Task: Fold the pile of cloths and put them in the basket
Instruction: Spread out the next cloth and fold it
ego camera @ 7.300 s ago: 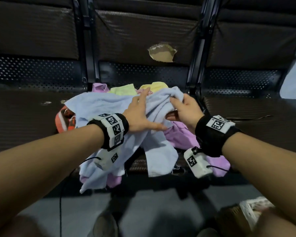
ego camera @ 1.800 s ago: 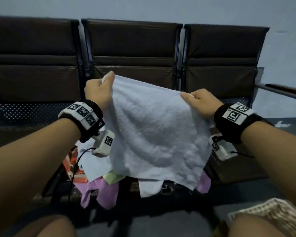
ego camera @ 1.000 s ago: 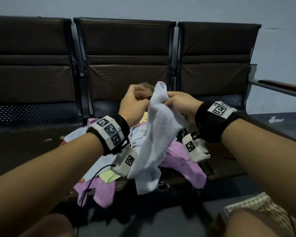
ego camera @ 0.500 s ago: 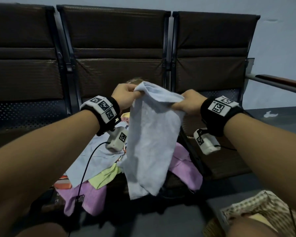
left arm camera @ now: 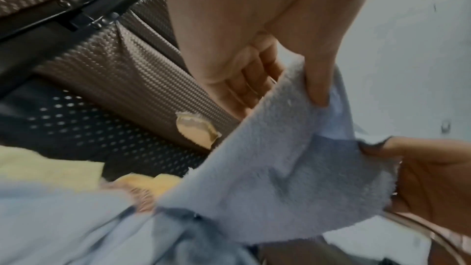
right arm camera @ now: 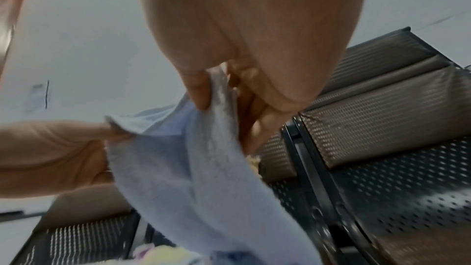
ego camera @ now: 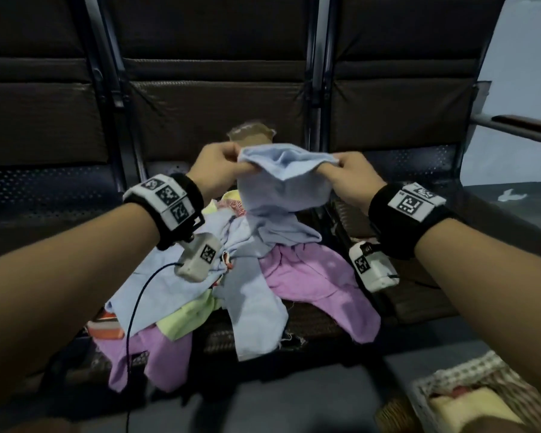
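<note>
A pale blue cloth, folded over, hangs between my two hands above the pile. My left hand pinches its top left corner and my right hand pinches its top right corner. The left wrist view shows my left hand pinching the blue cloth; in the right wrist view my right hand pinches the same cloth. Its lower end touches the pile of cloths on the middle seat: pink, blue, yellow-green and striped ones. The basket stands at the bottom right, with a yellow cloth inside.
A row of dark brown padded seats with perforated metal runs across the back. A torn patch shows on the middle backrest. A rail and a pale wall lie to the right. Grey floor lies below.
The hanging blue cloth has been lowered onto the pile. My hands have come down with it and still hold its top corners.
</note>
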`<move>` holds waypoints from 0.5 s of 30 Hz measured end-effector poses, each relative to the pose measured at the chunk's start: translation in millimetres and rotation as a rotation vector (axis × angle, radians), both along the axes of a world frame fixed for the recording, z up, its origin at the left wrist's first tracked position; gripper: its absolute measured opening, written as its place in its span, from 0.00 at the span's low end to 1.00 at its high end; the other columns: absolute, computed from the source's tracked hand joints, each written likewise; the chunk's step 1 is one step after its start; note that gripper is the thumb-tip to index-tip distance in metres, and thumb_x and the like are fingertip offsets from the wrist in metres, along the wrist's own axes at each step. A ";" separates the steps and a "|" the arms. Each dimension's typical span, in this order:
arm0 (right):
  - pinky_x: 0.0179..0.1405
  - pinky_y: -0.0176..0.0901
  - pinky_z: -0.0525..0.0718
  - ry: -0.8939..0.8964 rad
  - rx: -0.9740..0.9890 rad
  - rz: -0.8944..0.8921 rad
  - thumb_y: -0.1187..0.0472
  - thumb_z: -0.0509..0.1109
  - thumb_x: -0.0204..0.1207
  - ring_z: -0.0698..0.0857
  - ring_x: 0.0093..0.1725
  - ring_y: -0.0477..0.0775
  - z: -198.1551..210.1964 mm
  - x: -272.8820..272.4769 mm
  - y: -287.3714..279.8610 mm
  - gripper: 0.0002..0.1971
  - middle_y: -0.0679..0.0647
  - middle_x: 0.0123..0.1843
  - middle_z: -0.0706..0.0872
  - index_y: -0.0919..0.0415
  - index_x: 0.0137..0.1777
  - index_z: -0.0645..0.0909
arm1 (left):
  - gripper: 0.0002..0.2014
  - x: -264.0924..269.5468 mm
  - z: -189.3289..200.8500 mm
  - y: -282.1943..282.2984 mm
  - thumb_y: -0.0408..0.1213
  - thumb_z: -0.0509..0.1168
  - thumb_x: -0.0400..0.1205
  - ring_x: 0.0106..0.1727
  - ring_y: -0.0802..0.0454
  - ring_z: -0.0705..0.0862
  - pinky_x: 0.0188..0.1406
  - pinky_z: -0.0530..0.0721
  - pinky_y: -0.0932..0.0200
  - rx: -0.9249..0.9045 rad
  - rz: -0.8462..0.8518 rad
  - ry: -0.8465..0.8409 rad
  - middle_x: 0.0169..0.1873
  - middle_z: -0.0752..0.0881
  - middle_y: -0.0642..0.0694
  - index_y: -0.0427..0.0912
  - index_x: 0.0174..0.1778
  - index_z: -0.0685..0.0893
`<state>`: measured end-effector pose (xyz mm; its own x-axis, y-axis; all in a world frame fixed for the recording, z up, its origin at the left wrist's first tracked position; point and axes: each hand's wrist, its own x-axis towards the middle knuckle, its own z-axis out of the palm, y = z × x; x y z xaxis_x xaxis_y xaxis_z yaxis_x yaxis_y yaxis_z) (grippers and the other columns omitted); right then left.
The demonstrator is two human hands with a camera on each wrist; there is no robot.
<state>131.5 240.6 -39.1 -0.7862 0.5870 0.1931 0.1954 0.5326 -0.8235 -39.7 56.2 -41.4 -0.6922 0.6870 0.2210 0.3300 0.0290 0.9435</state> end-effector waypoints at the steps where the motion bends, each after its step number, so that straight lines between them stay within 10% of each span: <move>1: 0.41 0.47 0.76 -0.096 -0.017 0.045 0.59 0.66 0.79 0.80 0.41 0.53 -15.2 5.2 -0.7 0.18 0.67 0.42 0.87 0.79 0.52 0.84 | 0.12 4.8 -16.1 -8.0 0.28 0.75 0.77 0.39 0.49 0.78 0.39 0.78 0.49 -0.091 -0.026 0.022 0.33 0.80 0.40 0.40 0.34 0.78; 5: 0.56 0.58 0.89 -0.528 -0.149 0.216 0.64 0.70 0.79 0.90 0.49 0.61 -64.0 32.4 -15.2 0.10 0.70 0.53 0.90 0.71 0.51 0.88 | 0.20 21.2 -67.1 -40.4 0.40 0.73 0.81 0.41 0.43 0.81 0.44 0.85 0.32 -0.449 -0.230 0.028 0.39 0.80 0.34 0.22 0.47 0.78; 15: 0.51 0.51 0.92 -0.850 -0.417 0.321 0.58 0.77 0.78 0.91 0.40 0.58 -105.3 49.1 -21.5 0.11 0.61 0.40 0.92 0.68 0.50 0.87 | 0.11 26.3 -107.5 -48.6 0.41 0.71 0.83 0.37 0.43 0.88 0.32 0.88 0.56 -0.844 -0.507 -0.211 0.38 0.90 0.39 0.35 0.47 0.88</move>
<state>180.6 219.1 -144.4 -0.7011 0.2149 -0.6799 0.7036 0.3635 -0.6106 -13.4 7.6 -148.9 -0.2431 0.7869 -0.5671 0.3173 0.6170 0.7202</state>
